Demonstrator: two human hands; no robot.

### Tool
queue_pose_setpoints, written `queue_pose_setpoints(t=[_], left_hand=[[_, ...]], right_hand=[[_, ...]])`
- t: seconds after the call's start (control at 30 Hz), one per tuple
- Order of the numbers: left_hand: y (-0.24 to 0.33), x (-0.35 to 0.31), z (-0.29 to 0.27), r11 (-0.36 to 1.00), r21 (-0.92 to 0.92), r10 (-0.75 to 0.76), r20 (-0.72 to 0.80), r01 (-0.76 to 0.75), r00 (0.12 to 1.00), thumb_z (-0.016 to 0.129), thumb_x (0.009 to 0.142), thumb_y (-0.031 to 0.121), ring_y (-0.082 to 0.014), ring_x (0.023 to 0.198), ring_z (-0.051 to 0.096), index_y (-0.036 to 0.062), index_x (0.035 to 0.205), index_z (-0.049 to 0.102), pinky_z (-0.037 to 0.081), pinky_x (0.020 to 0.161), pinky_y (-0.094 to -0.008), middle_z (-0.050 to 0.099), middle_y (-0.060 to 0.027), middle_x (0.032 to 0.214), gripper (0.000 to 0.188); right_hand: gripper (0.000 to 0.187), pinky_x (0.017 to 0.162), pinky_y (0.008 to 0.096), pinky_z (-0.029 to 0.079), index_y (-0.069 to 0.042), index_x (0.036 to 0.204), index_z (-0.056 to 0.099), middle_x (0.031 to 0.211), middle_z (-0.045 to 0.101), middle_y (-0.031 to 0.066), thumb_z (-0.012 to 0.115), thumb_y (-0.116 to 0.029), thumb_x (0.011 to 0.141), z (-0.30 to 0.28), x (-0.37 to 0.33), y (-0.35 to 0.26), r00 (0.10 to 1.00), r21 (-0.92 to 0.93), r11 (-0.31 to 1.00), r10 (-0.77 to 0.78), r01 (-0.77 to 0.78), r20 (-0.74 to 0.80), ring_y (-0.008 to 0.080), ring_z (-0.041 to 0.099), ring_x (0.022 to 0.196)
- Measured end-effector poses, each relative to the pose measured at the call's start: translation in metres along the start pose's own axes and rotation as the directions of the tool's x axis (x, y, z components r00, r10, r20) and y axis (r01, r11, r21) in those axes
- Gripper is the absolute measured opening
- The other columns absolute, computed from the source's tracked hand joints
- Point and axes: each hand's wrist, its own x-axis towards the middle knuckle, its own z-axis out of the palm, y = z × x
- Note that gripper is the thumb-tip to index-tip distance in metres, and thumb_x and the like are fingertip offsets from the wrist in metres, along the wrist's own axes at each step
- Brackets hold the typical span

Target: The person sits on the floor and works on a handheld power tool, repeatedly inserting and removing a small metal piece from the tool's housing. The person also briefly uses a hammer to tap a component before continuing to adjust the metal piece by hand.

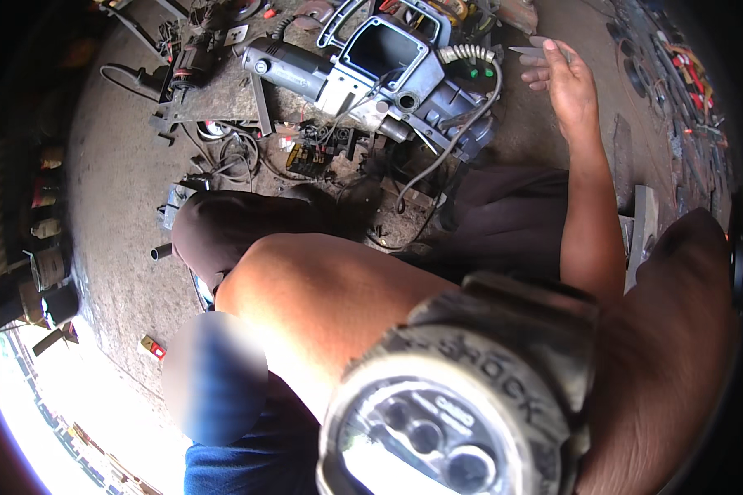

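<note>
At the upper right my right hand [560,73] is raised beside the machine, fingers loosely curled. A thin grey pointed piece [526,51] sticks out between its thumb and fingers; its kind is unclear. To the left lies a large grey power tool [338,87], with an open rectangular housing, a motor cylinder, a handle frame and a ribbed cord sleeve [468,54]. My left arm crosses the lower part of the view, very near the camera, wearing a bulky watch [446,412]. Beyond the watch, part of my left hand [656,412] shows; its fingers cannot be made out.
Loose cables [235,157] and small parts lie on the floor in front of the tool. A dark drill-like tool [191,64] sits at the far left. Tools and metal pieces [693,107] are spread along the right side. My bent knee [215,227] is close by.
</note>
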Motion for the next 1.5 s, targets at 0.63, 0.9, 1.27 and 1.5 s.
queue_pose_setpoints(t=[0.63,0.9,1.27,1.5], left_hand=[[0.040,0.045,0.025,0.995,0.023,0.095,0.055,-0.096,0.994,0.065,0.086,0.013,-0.0246,0.073,0.076,0.0083,0.085,0.074,0.057,0.062,-0.0357,0.075,-0.0116,0.080,0.010],[0.081,0.005,0.148,0.930,0.365,0.139,-0.239,-0.044,0.961,0.067,0.079,0.017,-0.0203,0.078,0.064,0.0079,0.079,0.069,0.051,0.081,-0.0343,0.063,-0.0035,0.076,0.010],[0.079,0.022,0.082,0.989,-0.105,0.040,-0.470,-0.100,0.882,0.068,0.090,0.019,-0.0266,0.081,0.067,0.0078,0.080,0.062,0.055,0.076,-0.0414,0.061,-0.0063,0.078,0.016],[-0.078,-0.060,0.036,0.832,0.148,-0.523,-0.112,0.535,0.845,0.071,0.096,0.032,-0.0380,0.087,0.074,0.0066,0.099,0.073,0.060,0.077,-0.0497,0.075,-0.0154,0.096,0.025]], right_hand=[[0.041,0.071,0.0274,0.054,-0.001,0.134,0.063,0.102,0.078,0.0116,0.049,-0.035,0.115,0.023,0.010,-0.013,1.000,0.010,1.000,-0.017,0.017,0.003,0.0126,0.070,0.076],[0.039,0.068,0.0272,0.056,-0.001,0.131,0.067,0.099,0.078,0.0095,0.053,-0.034,0.114,0.031,0.026,-0.015,0.995,0.053,0.997,-0.055,0.051,0.087,0.0114,0.071,0.075],[0.032,0.069,0.0256,0.055,-0.003,0.133,0.067,0.099,0.077,0.0078,0.057,-0.024,0.112,0.049,0.008,-0.022,0.969,0.094,0.983,-0.170,0.156,0.177,0.0098,0.069,0.075],[0.026,0.069,0.0238,0.053,-0.002,0.129,0.071,0.096,0.075,0.0054,0.062,-0.017,0.110,0.041,-0.012,-0.025,0.935,0.140,0.975,-0.208,0.173,0.288,0.0075,0.064,0.075]])
